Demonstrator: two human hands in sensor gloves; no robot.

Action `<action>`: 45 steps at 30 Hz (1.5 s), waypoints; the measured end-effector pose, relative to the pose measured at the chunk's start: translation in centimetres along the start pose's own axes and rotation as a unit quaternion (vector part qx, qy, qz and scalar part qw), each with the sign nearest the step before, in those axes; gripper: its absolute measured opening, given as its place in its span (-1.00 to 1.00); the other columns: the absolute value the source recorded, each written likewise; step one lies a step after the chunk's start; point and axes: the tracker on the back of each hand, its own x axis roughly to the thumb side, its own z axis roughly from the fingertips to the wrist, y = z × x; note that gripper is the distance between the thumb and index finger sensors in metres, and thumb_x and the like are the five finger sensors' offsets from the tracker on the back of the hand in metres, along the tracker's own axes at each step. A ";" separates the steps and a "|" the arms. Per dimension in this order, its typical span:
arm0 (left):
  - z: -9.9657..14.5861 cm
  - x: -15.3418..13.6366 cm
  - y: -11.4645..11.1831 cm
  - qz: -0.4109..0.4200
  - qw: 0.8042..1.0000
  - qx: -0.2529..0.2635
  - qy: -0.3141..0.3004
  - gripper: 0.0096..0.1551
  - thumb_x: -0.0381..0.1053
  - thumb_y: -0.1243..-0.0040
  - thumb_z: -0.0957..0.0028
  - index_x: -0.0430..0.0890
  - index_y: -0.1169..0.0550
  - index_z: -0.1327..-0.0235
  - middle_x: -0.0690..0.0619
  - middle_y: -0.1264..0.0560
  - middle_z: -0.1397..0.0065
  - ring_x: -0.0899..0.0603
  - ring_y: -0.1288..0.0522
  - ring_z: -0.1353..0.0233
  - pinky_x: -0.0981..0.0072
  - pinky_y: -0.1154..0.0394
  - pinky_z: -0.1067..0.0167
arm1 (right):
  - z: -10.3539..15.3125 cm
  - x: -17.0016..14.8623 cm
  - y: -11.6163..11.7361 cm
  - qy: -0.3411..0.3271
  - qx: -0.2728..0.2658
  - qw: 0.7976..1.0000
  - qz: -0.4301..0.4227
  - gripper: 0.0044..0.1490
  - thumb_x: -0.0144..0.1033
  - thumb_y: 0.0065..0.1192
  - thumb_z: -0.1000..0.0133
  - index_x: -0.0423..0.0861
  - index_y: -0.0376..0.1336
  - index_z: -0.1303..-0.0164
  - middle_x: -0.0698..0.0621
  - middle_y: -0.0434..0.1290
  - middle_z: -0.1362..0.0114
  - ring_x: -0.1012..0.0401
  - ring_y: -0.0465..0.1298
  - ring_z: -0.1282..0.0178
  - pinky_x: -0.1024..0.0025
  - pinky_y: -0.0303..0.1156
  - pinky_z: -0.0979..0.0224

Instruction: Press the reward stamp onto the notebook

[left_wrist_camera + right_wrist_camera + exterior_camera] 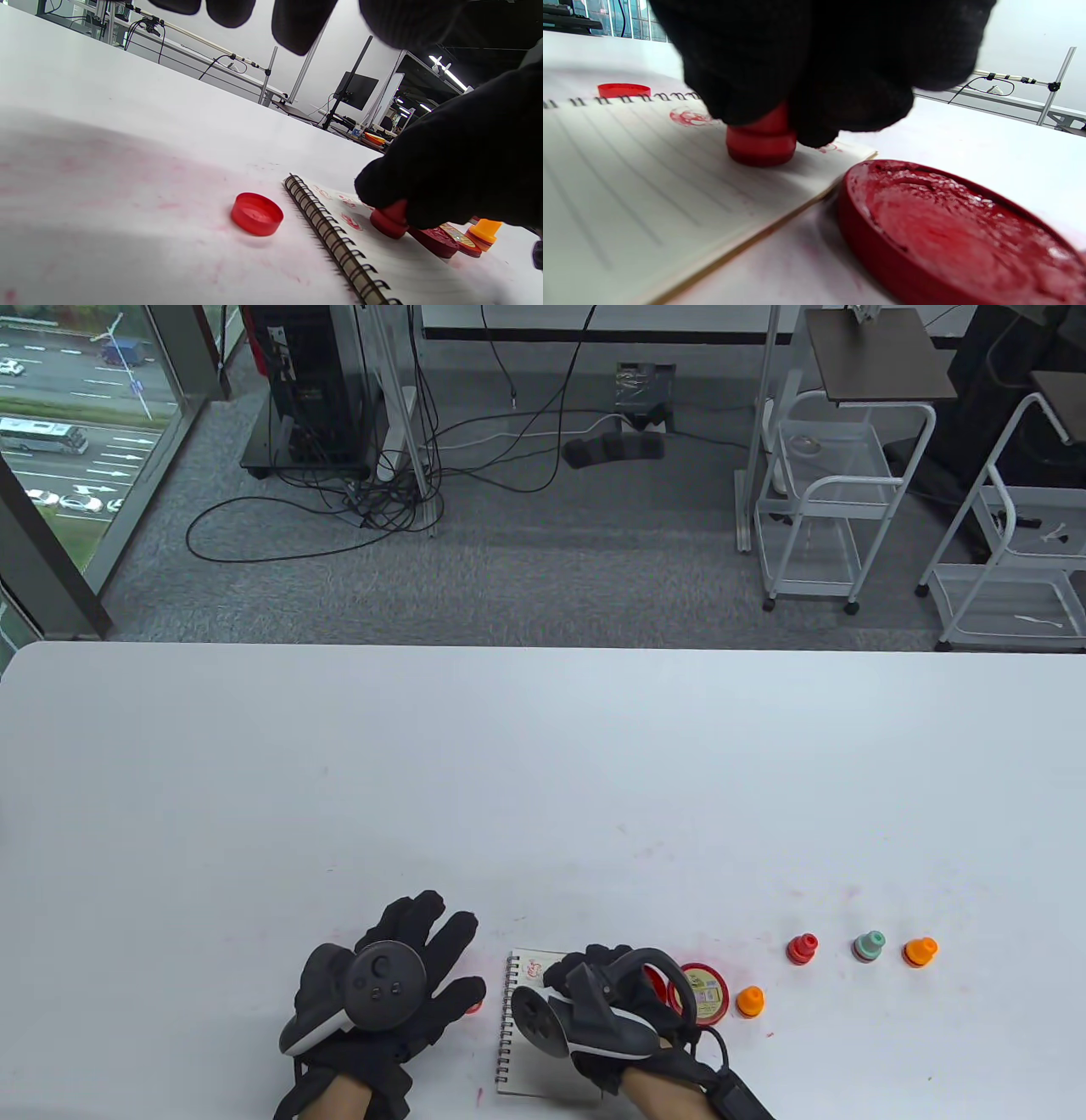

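Observation:
A small spiral notebook (519,1052) lies open on the white table, with red stamp marks near its top edge (687,117). My right hand (594,993) grips a red stamp (761,144) and presses its base onto the lined page (388,220). My left hand (399,976) lies spread, palm down, to the left of the notebook and holds nothing. A red cap (257,213) lies on the table beside the spiral binding (473,1006). An open red ink pad (950,228) sits against the notebook's right edge.
The ink pad's lid (708,991) stands beside it. An orange stamp (749,1001) sits right of the pad. Further right stand a red stamp (802,948), a green stamp (868,946) and another orange stamp (920,952). Red ink smears mark the table.

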 end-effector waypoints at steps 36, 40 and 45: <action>-0.7 0.0 -1.5 -0.014 0.998 -0.056 0.013 -0.03 0.31 -0.15 -0.04 -0.01 -0.24 -0.73 -0.31 -0.02 -0.76 -0.52 -0.05 -0.65 -0.44 -0.14 -0.47 | 7.6 -8.7 -2.1 0.103 -0.211 0.950 -0.206 -0.41 -0.25 0.39 0.09 0.00 0.42 -0.20 -0.09 0.64 -0.17 0.06 0.66 0.02 0.17 0.60 -0.07; -1.1 0.1 -2.6 -0.035 0.996 -0.083 0.015 0.03 0.26 -0.22 -0.03 0.02 -0.13 -0.76 -0.29 0.08 -0.76 -0.51 0.01 -0.66 -0.46 -0.09 -0.47 | 8.1 -9.4 -2.0 0.093 -0.222 0.937 -0.254 -0.41 -0.24 0.38 0.08 -0.01 0.43 -0.20 -0.09 0.65 -0.16 0.07 0.66 0.02 0.18 0.61 -0.07; -1.7 0.0 -3.7 -0.058 0.992 -0.111 0.022 0.03 0.21 -0.28 -0.01 -0.01 -0.15 -0.73 -0.19 0.00 -0.73 -0.46 -0.06 -0.63 -0.43 -0.10 -0.48 | 8.3 -10.1 -1.8 0.104 -0.231 0.929 -0.268 -0.41 -0.24 0.38 0.07 -0.02 0.43 -0.20 -0.10 0.65 -0.16 0.06 0.66 0.03 0.17 0.61 -0.06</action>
